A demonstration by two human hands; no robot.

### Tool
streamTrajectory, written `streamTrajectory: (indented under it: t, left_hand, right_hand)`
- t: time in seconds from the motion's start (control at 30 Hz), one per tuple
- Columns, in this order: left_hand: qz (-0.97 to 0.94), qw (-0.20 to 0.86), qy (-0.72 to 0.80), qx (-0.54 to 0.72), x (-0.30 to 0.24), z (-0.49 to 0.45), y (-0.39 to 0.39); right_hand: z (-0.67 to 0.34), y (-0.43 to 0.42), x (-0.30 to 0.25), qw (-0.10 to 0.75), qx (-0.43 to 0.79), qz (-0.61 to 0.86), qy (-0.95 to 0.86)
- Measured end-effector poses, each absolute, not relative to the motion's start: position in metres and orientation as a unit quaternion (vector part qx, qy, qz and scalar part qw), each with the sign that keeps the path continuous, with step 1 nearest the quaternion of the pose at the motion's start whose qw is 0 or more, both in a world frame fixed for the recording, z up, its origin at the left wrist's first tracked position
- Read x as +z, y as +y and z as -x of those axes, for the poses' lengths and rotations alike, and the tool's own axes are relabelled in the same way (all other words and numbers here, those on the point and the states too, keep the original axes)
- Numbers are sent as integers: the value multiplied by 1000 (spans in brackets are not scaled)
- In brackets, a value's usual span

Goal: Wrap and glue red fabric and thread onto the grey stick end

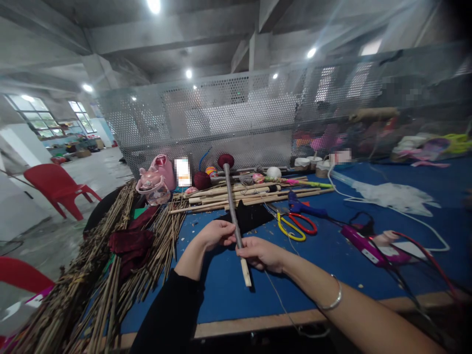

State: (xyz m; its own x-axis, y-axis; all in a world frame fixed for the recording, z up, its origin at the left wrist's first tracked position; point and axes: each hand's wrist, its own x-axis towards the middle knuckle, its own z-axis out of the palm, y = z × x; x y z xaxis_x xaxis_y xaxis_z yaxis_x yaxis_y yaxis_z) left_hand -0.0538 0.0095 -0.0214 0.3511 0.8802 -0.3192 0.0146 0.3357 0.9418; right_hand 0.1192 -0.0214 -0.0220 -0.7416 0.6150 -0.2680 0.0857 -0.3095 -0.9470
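A mallet-like stick [231, 204] points away from me, wrapped in grey over most of its length. Its near end is bare pale wood, and a dark red ball [225, 160] tops the far end. My left hand [218, 233] pinches the grey part from the left. Just below it, my right hand [262, 252] grips the stick near where the wrapping gives way to bare wood. Under the stick lies a black cloth [254, 216] on the blue table [221, 300]. A thin string [276, 290] runs down beside my right hand to the table edge.
Scissors [291, 227] with yellow and red handles lie right of centre, near a blue glue gun [304, 205]. A purple power strip [372, 248] with cables sits farther right. Bundled twigs [125, 275] cover the left side. Pale sticks [221, 196] lie behind, before a perforated metal screen [206, 118].
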Motion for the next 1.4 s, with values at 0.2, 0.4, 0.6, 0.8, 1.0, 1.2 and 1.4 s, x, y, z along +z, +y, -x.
streamTrajectory:
  t: [0.2,0.4,0.6,0.8,1.0,1.2,1.4]
  left_hand:
    - [-488,671,459,317,-26,52,11]
    - [-502,638,448,375,-27,41,9]
    - [-478,671,404,397,-20,38,7]
    - [-453,700,391,389,-16,39,3]
    - [-458,657,433,414,-24,40,8]
    - [-458,674,405,415,-15,38,4]
    - [-472,651,420,421,-15,35,4]
  right_hand:
    - [-120,-22,-21,170,745,335,-551]
    - [-118,-22,-26,181,721,324,-586]
    - [-123,-23,-20,184,769,273,-548]
    - [-124,-21,-20,169,776,261,-548]
    - [-112,-30,-23,207,699,337,-596]
    - [-118,-29,-18,187,741,311,-565]
    - [-120,-28,-24,189,733,287,-586]
